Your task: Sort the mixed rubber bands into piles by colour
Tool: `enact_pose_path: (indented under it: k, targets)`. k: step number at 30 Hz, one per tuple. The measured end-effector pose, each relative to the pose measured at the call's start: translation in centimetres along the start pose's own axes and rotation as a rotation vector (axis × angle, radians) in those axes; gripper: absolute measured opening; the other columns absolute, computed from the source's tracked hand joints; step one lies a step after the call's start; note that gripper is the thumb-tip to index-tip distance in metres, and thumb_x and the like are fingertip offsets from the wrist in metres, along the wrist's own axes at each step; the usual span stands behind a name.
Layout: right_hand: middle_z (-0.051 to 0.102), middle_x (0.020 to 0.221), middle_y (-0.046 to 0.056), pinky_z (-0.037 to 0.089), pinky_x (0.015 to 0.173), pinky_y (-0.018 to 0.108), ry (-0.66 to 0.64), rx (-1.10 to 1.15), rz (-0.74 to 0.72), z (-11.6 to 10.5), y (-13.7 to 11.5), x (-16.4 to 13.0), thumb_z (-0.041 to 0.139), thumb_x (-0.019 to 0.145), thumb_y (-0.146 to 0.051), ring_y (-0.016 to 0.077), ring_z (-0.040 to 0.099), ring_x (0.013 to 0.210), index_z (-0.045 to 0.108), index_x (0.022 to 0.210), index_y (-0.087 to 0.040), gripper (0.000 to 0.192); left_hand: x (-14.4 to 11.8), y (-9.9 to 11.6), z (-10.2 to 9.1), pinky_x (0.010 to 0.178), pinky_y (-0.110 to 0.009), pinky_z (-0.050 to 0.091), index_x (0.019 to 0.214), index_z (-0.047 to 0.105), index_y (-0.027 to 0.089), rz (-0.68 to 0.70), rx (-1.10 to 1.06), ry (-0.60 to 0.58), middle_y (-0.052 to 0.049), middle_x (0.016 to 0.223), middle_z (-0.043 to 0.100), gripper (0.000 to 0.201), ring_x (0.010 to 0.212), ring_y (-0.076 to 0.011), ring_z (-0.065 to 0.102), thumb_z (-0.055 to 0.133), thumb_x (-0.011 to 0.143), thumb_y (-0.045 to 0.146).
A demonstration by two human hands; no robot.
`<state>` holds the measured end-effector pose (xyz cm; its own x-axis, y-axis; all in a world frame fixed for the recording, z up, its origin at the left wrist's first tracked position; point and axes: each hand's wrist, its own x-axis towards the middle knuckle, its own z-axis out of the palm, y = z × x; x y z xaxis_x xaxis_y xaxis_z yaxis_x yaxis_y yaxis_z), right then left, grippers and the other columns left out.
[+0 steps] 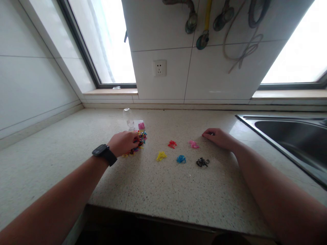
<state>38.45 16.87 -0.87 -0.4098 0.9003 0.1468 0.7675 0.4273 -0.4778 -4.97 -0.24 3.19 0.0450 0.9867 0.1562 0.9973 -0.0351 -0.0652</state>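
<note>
The left hand (124,143), a black smartwatch (104,153) strapped at its wrist, is laid on a mixed heap of small multicoloured rubber bands (139,140) on the pale speckled stone countertop (51,163); its fingers are curled down into the heap, though whether any band is pinched cannot be told. The right hand (217,137) is rested on the countertop well to the right, fingers bent under and knuckles up; whether anything is gripped cannot be told. Between the hands five small sorted clusters of bands are seen: red (172,144), pink (193,144), yellow (161,156), blue (181,159) and black (202,162). Just behind the heap a small clear glass jar (128,118) is stood, with a pink lid (141,126) beside it; a stainless steel sink (288,136) is set in at the far right.
</note>
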Motion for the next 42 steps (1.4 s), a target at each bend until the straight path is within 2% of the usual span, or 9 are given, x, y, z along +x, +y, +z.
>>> enact_pose_path:
  k: [7,15,21,25,29,35,42]
  targets:
    - [0.072,0.092,0.007,0.049,0.077,0.035,0.015,-0.006,-0.01,0.1,0.1,0.1,0.056,0.088,-0.045,0.0214,0.066,0.082,0.074,0.095,-0.021,0.031,-0.2,0.3,-0.1,0.054,-0.029,0.025,0.093,0.068,0.025,-0.008,0.027,0.028,-0.004,0.082,0.068,0.027,0.069,-0.0205,0.061,0.052,0.087,0.046]
    - [0.073,0.097,0.007,0.048,0.079,0.035,-0.001,-0.005,0.0,0.0,0.1,0.0,0.055,0.09,-0.044,0.0222,0.066,0.086,0.074,0.097,-0.021,0.03,0.1,-0.2,0.3,0.055,-0.028,0.025,0.086,0.067,0.024,-0.002,-0.023,0.053,-0.003,0.076,0.065,0.03,0.063,-0.0168,0.056,0.051,0.088,0.05]
    - [0.073,0.097,0.006,0.048,0.081,0.034,-0.008,-0.007,-0.004,0.0,0.1,0.1,0.056,0.09,-0.043,0.0217,0.066,0.087,0.074,0.097,-0.022,0.029,0.5,-0.4,0.3,0.058,-0.027,0.031,0.09,0.07,0.025,0.049,-0.202,0.052,-0.001,0.076,0.066,0.028,0.063,-0.0135,0.055,0.055,0.088,0.047]
    - [0.073,0.096,0.007,0.047,0.08,0.035,0.0,-0.019,0.003,0.1,0.2,0.1,0.056,0.09,-0.043,0.0219,0.065,0.087,0.074,0.097,-0.022,0.029,0.5,0.0,0.1,0.061,-0.026,0.034,0.092,0.07,0.021,0.08,-0.327,0.027,-0.002,0.078,0.067,0.031,0.066,-0.0124,0.056,0.055,0.089,0.047]
    - [0.073,0.094,0.007,0.048,0.077,0.034,0.006,-0.022,-0.003,0.1,0.1,0.1,0.056,0.09,-0.043,0.0216,0.065,0.083,0.074,0.096,-0.022,0.029,0.4,0.3,-0.2,0.061,-0.026,0.035,0.091,0.07,0.018,0.084,-0.371,0.019,-0.003,0.076,0.067,0.032,0.065,-0.0118,0.056,0.053,0.09,0.045]
    - [0.073,0.096,0.007,0.049,0.079,0.034,0.012,-0.037,-0.025,0.2,0.3,0.2,0.055,0.09,-0.045,0.0223,0.066,0.085,0.074,0.096,-0.022,0.031,0.4,0.6,-0.3,0.059,-0.026,0.035,0.091,0.069,0.016,0.069,-0.441,0.007,-0.002,0.074,0.065,0.032,0.064,-0.0118,0.054,0.053,0.091,0.044]
    - [0.074,0.094,0.007,0.049,0.075,0.031,0.014,-0.031,-0.022,0.3,0.3,0.2,0.055,0.09,-0.044,0.0204,0.067,0.083,0.074,0.097,-0.021,0.031,0.3,2.4,-0.6,0.051,-0.023,0.037,0.092,0.065,0.013,-0.001,-0.758,-0.122,-0.002,0.07,0.057,0.038,0.057,-0.0102,0.048,0.053,0.092,0.049]
